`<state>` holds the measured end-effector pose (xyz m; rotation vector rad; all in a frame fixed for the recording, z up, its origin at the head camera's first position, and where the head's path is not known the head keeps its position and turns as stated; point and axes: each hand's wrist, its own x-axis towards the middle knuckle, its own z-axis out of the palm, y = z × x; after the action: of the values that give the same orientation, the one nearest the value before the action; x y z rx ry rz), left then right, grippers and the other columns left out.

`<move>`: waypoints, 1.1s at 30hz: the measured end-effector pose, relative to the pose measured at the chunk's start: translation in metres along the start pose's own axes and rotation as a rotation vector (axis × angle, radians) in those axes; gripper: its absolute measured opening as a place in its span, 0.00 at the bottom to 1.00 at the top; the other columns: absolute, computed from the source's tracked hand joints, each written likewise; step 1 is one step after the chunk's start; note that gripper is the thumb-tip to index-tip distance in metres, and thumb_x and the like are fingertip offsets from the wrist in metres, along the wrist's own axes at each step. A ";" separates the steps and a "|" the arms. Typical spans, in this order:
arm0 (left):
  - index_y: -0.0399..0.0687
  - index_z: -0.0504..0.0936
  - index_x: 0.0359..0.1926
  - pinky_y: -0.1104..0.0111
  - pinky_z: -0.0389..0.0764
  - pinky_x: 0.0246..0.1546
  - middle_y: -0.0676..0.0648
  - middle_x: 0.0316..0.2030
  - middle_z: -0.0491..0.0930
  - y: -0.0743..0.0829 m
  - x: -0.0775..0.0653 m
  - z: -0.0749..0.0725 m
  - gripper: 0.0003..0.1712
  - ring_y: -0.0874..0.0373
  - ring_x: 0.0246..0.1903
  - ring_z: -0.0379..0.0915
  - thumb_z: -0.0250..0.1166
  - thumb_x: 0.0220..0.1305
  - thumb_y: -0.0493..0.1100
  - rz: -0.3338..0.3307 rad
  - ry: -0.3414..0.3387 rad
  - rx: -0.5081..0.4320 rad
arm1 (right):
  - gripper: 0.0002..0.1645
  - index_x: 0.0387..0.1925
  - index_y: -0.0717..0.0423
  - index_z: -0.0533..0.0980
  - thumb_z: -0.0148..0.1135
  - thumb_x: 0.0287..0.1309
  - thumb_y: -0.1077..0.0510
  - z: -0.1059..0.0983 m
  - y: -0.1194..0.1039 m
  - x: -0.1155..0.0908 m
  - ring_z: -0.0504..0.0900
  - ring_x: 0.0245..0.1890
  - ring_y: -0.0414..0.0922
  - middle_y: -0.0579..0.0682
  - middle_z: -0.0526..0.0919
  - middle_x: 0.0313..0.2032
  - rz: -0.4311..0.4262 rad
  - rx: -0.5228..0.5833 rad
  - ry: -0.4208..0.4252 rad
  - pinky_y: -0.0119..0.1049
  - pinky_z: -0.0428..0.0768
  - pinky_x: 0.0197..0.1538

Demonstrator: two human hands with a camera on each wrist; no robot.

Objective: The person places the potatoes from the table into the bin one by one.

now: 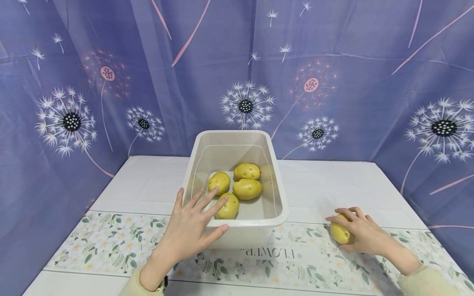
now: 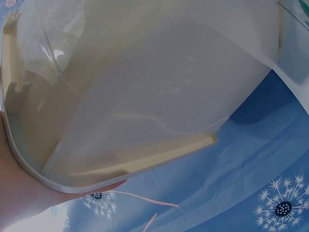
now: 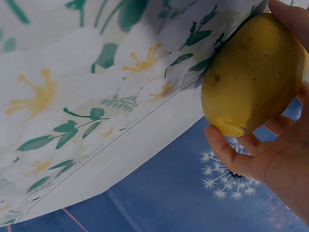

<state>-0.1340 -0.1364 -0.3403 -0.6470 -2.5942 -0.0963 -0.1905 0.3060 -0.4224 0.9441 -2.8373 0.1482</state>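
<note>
On the right of the table, my right hand [image 1: 364, 233] grips a yellow potato [image 1: 340, 233], thumb on one side and fingers over the other. The right wrist view shows this potato [image 3: 253, 72] close against the flowered cloth. A white plastic bin [image 1: 255, 223] stands at the middle, with several potatoes [image 1: 247, 189] on its floor. My left hand [image 1: 189, 224] lies over the bin's near left corner, fingers spread and pointing inward above the potatoes. From the left wrist, the bin's rim [image 2: 72, 189] crosses in front of that hand and hides most of its fingers.
A white table [image 1: 318, 185] carries a strip of flowered cloth [image 1: 111, 242] with printed lettering in front of the bin. Purple curtains [image 1: 177, 94] with dandelion prints enclose the back and both sides.
</note>
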 end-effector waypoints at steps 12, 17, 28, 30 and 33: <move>0.66 0.66 0.60 0.36 0.51 0.57 0.52 0.63 0.63 0.000 0.000 0.000 0.33 0.45 0.59 0.64 0.45 0.56 0.70 0.003 0.004 0.003 | 0.40 0.51 0.43 0.72 0.73 0.28 0.48 -0.002 0.000 -0.002 0.68 0.46 0.54 0.54 0.71 0.51 0.007 -0.001 0.000 0.52 0.74 0.30; 0.66 0.66 0.60 0.36 0.52 0.57 0.51 0.62 0.64 0.000 0.000 0.000 0.33 0.45 0.59 0.65 0.45 0.56 0.70 0.003 0.013 0.005 | 0.40 0.52 0.43 0.72 0.73 0.28 0.48 -0.003 0.001 -0.002 0.68 0.45 0.53 0.54 0.71 0.51 0.006 -0.003 -0.003 0.51 0.74 0.29; 0.66 0.66 0.60 0.36 0.51 0.57 0.52 0.63 0.64 0.000 -0.001 0.002 0.33 0.44 0.58 0.65 0.44 0.56 0.70 0.001 0.015 -0.008 | 0.41 0.51 0.45 0.72 0.74 0.25 0.48 -0.008 -0.002 0.003 0.68 0.45 0.55 0.55 0.71 0.50 -0.027 -0.034 0.026 0.50 0.74 0.29; 0.66 0.66 0.60 0.36 0.50 0.57 0.52 0.63 0.64 0.000 0.000 0.002 0.33 0.44 0.58 0.64 0.44 0.56 0.70 0.000 0.013 -0.007 | 0.42 0.51 0.45 0.72 0.74 0.25 0.48 -0.009 -0.003 0.004 0.67 0.46 0.55 0.55 0.71 0.51 -0.029 -0.034 0.025 0.50 0.74 0.29; 0.66 0.66 0.60 0.36 0.50 0.57 0.52 0.63 0.63 0.000 0.000 0.001 0.33 0.44 0.59 0.64 0.44 0.56 0.70 0.000 0.011 -0.006 | 0.42 0.51 0.45 0.72 0.74 0.25 0.49 -0.011 -0.004 0.006 0.67 0.46 0.54 0.55 0.71 0.51 -0.035 -0.036 0.028 0.49 0.74 0.29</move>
<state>-0.1343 -0.1365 -0.3416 -0.6470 -2.5842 -0.1080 -0.1916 0.3008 -0.4099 0.9753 -2.7866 0.1048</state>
